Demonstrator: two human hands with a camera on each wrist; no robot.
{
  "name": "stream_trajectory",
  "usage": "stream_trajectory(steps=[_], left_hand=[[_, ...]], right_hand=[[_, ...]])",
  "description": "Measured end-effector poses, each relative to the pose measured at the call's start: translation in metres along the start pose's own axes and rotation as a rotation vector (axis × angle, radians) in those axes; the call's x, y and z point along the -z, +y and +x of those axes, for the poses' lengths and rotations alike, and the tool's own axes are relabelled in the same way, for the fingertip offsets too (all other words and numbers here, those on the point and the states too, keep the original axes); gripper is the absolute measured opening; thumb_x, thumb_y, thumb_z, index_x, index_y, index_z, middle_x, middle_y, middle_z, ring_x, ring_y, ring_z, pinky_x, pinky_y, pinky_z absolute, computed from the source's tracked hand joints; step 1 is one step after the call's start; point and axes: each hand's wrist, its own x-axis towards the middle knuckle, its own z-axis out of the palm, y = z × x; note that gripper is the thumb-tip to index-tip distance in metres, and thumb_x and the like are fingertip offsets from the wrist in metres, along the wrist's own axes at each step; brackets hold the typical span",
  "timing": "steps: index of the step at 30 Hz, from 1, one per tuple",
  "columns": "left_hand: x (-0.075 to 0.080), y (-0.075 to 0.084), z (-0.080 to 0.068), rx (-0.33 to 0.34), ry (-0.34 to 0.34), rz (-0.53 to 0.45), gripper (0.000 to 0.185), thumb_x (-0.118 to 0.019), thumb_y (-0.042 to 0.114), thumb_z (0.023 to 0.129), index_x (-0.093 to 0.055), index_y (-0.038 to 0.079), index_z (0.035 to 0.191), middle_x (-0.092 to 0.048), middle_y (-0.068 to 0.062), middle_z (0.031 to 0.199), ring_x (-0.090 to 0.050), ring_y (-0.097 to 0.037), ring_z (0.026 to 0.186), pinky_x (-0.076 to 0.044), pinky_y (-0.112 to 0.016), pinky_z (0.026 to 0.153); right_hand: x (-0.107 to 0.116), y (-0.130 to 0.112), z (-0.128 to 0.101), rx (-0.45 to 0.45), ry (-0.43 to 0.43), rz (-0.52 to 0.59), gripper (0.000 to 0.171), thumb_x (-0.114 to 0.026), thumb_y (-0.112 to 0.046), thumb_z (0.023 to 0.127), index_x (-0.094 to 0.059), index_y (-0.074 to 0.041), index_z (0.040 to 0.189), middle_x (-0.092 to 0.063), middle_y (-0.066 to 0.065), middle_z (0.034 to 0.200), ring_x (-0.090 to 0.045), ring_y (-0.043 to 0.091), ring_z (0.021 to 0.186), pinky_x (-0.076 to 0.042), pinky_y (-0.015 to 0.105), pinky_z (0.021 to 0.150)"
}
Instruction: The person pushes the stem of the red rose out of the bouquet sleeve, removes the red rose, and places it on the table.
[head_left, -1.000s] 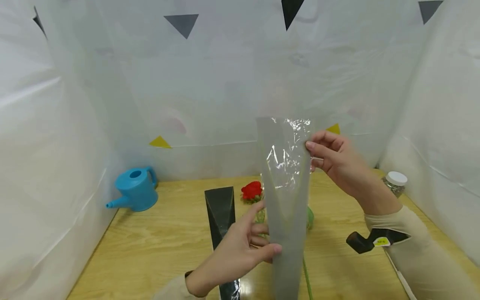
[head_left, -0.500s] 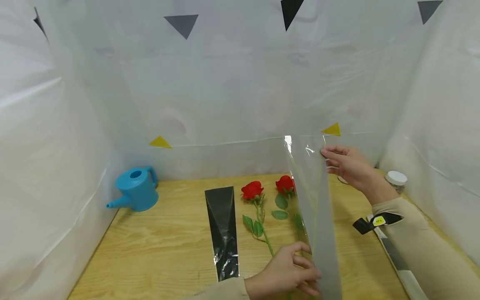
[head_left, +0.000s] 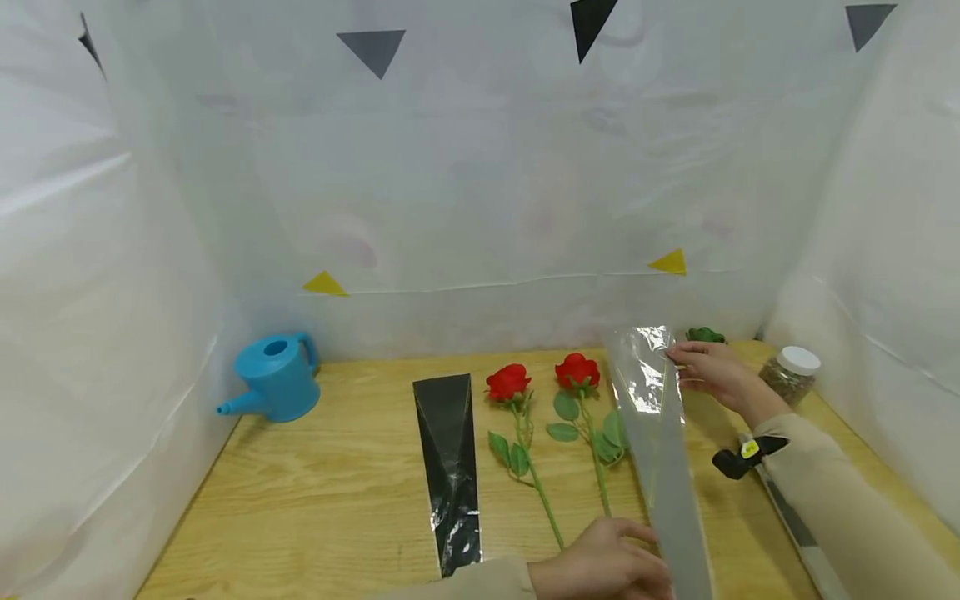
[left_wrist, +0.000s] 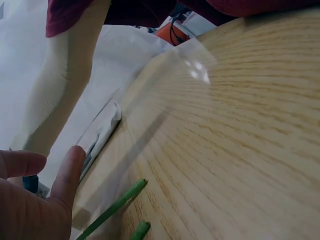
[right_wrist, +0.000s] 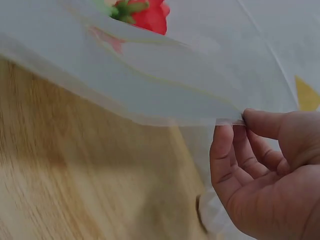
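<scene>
A long, frosted-grey flower sleeve [head_left: 667, 467] with a glossy clear front lies slanted at the right of the table. My right hand [head_left: 712, 371] pinches its upper right edge between thumb and fingers; the right wrist view shows the sleeve's wide mouth [right_wrist: 165, 107] at the fingertips. Low in the head view, my left hand [head_left: 607, 562] is beside the sleeve's lower left edge, fingers loosely bent. In the left wrist view its thumb [left_wrist: 67, 175] stands apart from the finger. Two red roses, a left one [head_left: 508, 382] and a right one [head_left: 577, 371], lie left of the sleeve.
A black flower sleeve [head_left: 450, 450] lies left of the roses. The blue watering can [head_left: 277, 383] stands at the back left. At the back right are a white-lidded jar [head_left: 791, 375] and something dark green [head_left: 705, 334]. A grey-and-white flat thing [head_left: 798, 525] lies partly under my right arm.
Both hands have moved right and down with the frosted sleeve, which was held upright and now lies low over the table. The two roses have come into full view.
</scene>
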Motion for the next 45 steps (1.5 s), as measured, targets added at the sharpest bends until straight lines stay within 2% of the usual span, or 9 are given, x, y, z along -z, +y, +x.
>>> stream_trajectory(steps=[5,13,19,23,30,35,39,43,45], left_hand=[[-0.006,0.002,0.006,0.094,-0.013,0.032,0.027,-0.065,0.003,0.090,-0.067,0.009,0.115,-0.073,-0.010,0.091,-0.067,-0.011,0.078,-0.055,-0.025,0.075],[-0.002,0.003,0.004,0.197,-0.103,-0.035,0.035,-0.062,0.005,0.094,-0.054,-0.001,0.128,-0.072,-0.013,0.098,-0.068,-0.016,0.092,-0.053,-0.024,0.082],[-0.002,0.001,0.003,0.198,-0.107,-0.001,0.029,-0.060,0.004,0.096,-0.056,0.002,0.124,-0.072,-0.012,0.101,-0.067,-0.020,0.099,-0.053,-0.025,0.083],[-0.001,0.000,0.004,0.198,-0.102,0.033,0.028,-0.062,0.005,0.095,-0.058,0.003,0.123,-0.072,-0.011,0.098,-0.068,-0.018,0.095,-0.053,-0.024,0.081],[0.006,-0.015,0.014,0.192,-0.159,0.121,0.029,-0.063,0.011,0.095,-0.067,0.006,0.123,-0.072,-0.007,0.092,-0.059,-0.001,0.065,-0.051,-0.017,0.068],[0.008,-0.026,0.022,0.194,-0.131,0.139,0.028,-0.066,0.012,0.093,-0.065,0.009,0.121,-0.071,-0.006,0.093,-0.062,-0.004,0.073,-0.052,-0.020,0.071],[0.011,-0.004,0.004,0.182,-0.219,0.142,0.028,-0.059,0.011,0.099,-0.058,0.009,0.128,-0.072,-0.006,0.102,-0.067,-0.013,0.092,-0.052,-0.025,0.083],[0.020,0.033,-0.025,0.121,-0.308,0.051,0.027,-0.050,0.011,0.104,-0.051,0.011,0.131,-0.068,-0.013,0.116,-0.063,-0.033,0.111,-0.053,-0.033,0.086],[0.028,0.050,-0.035,0.067,-0.320,0.022,0.027,-0.048,0.010,0.105,-0.050,0.011,0.132,-0.068,-0.014,0.116,-0.062,-0.039,0.111,-0.055,-0.037,0.083]], right_hand=[[0.009,0.019,0.006,-0.010,0.017,-0.022,0.062,-0.057,-0.027,0.103,-0.031,0.012,0.143,-0.060,-0.003,0.096,-0.061,0.011,0.079,-0.055,0.031,0.074],[-0.009,0.029,0.007,0.004,-0.009,-0.080,0.036,-0.055,-0.018,0.103,-0.049,0.012,0.122,-0.061,0.002,0.085,-0.062,0.013,0.070,-0.056,0.032,0.066],[-0.015,0.034,0.011,0.011,0.024,-0.118,0.031,-0.057,-0.011,0.102,-0.050,0.015,0.117,-0.063,0.005,0.083,-0.063,0.014,0.067,-0.057,0.032,0.061],[-0.015,0.037,0.013,0.026,0.082,-0.233,0.028,-0.062,-0.009,0.098,-0.054,0.014,0.111,-0.064,0.009,0.082,-0.065,0.017,0.064,-0.057,0.034,0.057],[-0.020,0.037,0.010,0.052,0.156,-0.459,0.034,-0.064,-0.010,0.092,-0.056,0.014,0.114,-0.068,0.015,0.080,-0.067,0.022,0.064,-0.057,0.037,0.056],[-0.024,0.034,0.005,0.123,0.205,-0.658,0.042,-0.070,-0.012,0.089,-0.052,0.014,0.117,-0.064,0.005,0.066,-0.063,0.019,0.056,-0.054,0.038,0.055],[-0.024,0.029,0.002,0.174,0.234,-0.772,0.048,-0.073,-0.015,0.088,-0.052,0.015,0.119,-0.066,0.013,0.071,-0.063,0.028,0.062,-0.052,0.045,0.064],[-0.023,0.021,-0.001,0.188,0.216,-0.738,0.047,-0.069,-0.017,0.093,-0.051,0.015,0.122,-0.064,0.029,0.098,-0.064,0.036,0.076,-0.054,0.048,0.064],[-0.022,0.014,-0.003,0.206,0.205,-0.701,0.046,-0.066,-0.019,0.096,-0.050,0.014,0.124,-0.062,0.032,0.104,-0.065,0.035,0.075,-0.055,0.044,0.060]])
